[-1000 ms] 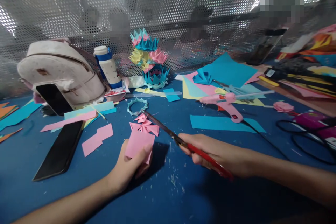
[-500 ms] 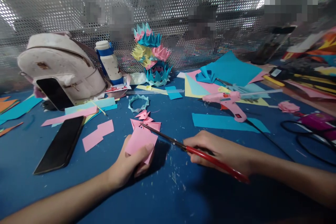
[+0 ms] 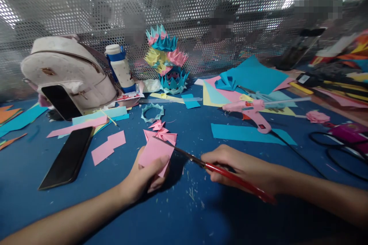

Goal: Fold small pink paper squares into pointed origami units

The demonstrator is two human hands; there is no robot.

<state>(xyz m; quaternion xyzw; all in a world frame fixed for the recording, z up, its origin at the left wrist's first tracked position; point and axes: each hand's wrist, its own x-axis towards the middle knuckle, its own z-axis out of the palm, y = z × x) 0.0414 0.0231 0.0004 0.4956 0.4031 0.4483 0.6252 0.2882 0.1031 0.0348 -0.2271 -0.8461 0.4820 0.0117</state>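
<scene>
Between thumb and fingers, my left hand (image 3: 148, 174) grips a piece of pink paper (image 3: 156, 153), tilted up above the blue table (image 3: 184, 218). My right hand (image 3: 232, 164) is closed round the scissors (image 3: 227, 174) with red handles. Their dark blades reach left across the top edge of the pink paper; I cannot tell whether they are cutting into it. Just behind the paper lie folded pink paper pieces (image 3: 163, 134). Farther back is a light-blue folded paper ring (image 3: 152, 113). Loose pink rectangles (image 3: 107, 147) lie left of my left hand.
A pink glue gun (image 3: 253, 111) with a cord rests right of centre behind a blue paper strip (image 3: 250, 134). At left are a black phone (image 3: 67, 160), a backpack (image 3: 69, 69) and a bottle (image 3: 119, 69). A folded-paper tower (image 3: 169, 59) stands at the back.
The scissor blades sit slightly lower along the top edge of the pink paper. Both hands keep nearly the same place and grip, and the whole view has shifted very slightly.
</scene>
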